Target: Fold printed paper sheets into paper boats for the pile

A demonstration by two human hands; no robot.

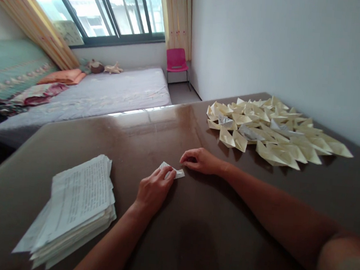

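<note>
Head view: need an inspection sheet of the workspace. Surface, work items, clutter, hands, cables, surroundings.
Surface: brown table, glossy, reflecting light near its far edge.
Work items: paper stack on the left, edges uneven; small folded paper under the left hand; folded paper shapes grouped at far right, mostly pale yellow.
Clutter: bunched cloth and orange pillow on the bed.
Hands: left hand on the small folded paper; right hand beside it, fingers curled.
Cables: nothing seen.
Surroundings: bed, window, pink chair.
</note>
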